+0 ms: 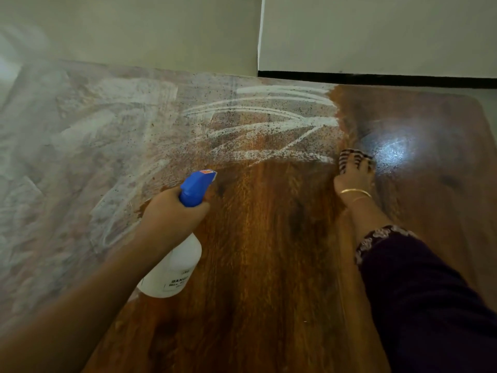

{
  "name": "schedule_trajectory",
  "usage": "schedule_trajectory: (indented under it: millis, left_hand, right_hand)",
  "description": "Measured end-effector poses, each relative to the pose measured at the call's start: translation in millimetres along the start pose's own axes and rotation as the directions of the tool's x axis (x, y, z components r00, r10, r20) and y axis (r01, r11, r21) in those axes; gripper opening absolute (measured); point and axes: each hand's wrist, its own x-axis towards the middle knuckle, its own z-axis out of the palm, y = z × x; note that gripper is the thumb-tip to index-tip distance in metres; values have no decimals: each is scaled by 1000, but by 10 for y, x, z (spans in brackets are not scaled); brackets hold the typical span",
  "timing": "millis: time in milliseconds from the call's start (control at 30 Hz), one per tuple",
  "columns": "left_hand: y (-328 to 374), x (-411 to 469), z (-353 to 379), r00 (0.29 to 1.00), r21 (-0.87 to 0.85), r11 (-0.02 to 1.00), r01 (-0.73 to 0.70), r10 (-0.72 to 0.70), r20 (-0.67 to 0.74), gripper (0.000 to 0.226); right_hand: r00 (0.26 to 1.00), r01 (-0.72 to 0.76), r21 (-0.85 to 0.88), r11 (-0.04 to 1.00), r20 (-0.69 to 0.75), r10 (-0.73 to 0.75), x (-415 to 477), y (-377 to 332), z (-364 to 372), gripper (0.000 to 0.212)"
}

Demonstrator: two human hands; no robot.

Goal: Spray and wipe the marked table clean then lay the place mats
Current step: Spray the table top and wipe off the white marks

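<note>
The wooden table lay open down the lower middle of the frame, between the two forearms. The spray bottle gripped by the left hand blocked centre left. The right hand, pressing a striped cloth, blocked centre right. The wall closed off the top.

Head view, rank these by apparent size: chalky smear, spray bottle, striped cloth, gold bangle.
1. chalky smear, across the table's left half.
2. spray bottle, though nearness to the camera inflates it.
3. striped cloth, partly under the right hand.
4. gold bangle.
</note>
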Motion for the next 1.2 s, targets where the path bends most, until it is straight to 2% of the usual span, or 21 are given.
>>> schedule_trajectory:
  millis: [67,133,167,233,300,333,367,433,500,567,633,667,733,767,833,900,967,1000,1067,1133,1200]
  left_hand:
    - [-11,13,3,1000,9,1000,15,-15,-12,26]
    - [-3,26,16,999,11,1000,29,-29,-22,27]
    - [9,30,23,999,14,999,37,-36,-23,28]
    - [34,39,35,999,29,999,40,-39,-15,28]
    - [57,61,40,999,25,999,40,-39,-15,28]
    - [63,77,34,999,12,999,38,-37,-19,27]
    - [65,95,24,999,-6,999,34,-35,-23,27]
    - [66,126,-4,999,-18,999,26,-27,-27,25]
    - [63,146,-22,999,-11,1000,21,-21,-36,26]
    - [52,168,-35,999,-1,1000,26,-26,-47,26]
    - [21,196,-48,998,-10,999,37,-37,-51,26]
    - [11,210,-46,998,-26,999,40,-42,-50,26]
    - [2,221,-37,998,-49,998,47,-49,-49,26]
    - [11,223,-29,997,-55,997,49,-52,-52,26]
    - [40,218,-17,996,-67,996,51,-55,-63,27]
    - [60,221,-23,995,-78,996,52,-58,-85,29]
    - [57,236,-57,992,-76,996,41,-50,-115,28]
    - [50,241,-78,991,-77,996,34,-44,-126,26]
    - [37,245,-113,991,-81,996,33,-43,-127,24]
    - [11,249,-132,991,-89,995,44,-54,-122,24]
    - [-23,261,-132,991,-85,995,57,-67,-119,27]
  right_hand:
    - [998,48,-5,999,-35,-48,-74,-336,128,68]
    - [950,302,-56,952,-70,-306,-322,-756,384,72]
    - [896,436,-71,897,-60,-440,-505,-963,502,74]
    - [765,644,-72,762,63,-641,-861,-1297,654,74]
    - [642,763,-72,642,194,-742,-978,-1385,674,70]
    - [604,794,-78,602,197,-772,-914,-1329,647,70]
    - [607,794,-93,601,173,-775,-779,-1217,595,72]
    - [713,700,-98,707,48,-700,-429,-903,430,77]
    - [860,499,-67,864,-79,-503,-3,-517,225,74]
    - [959,272,-35,962,-74,-274,274,-298,25,68]
    - [986,154,-14,988,-62,-155,271,-426,37,67]
    - [983,163,-18,986,-87,-164,177,-588,119,67]
    - [927,350,-60,935,-118,-355,-156,-983,355,70]
    - [869,480,-72,875,-100,-485,-381,-1197,471,72]
    - [719,694,-84,715,40,-694,-757,-1543,672,71]
    - [596,802,-95,590,185,-781,-904,-1687,717,69]
    - [536,844,-121,522,204,-819,-714,-1595,643,70]
    - [556,831,-129,541,158,-816,-560,-1477,571,72]
    - [700,709,-121,694,6,-714,-169,-1161,354,74]
    - [855,504,-98,858,-87,-512,217,-817,93,70]
    - [954,292,-56,955,-56,-295,410,-654,-103,67]
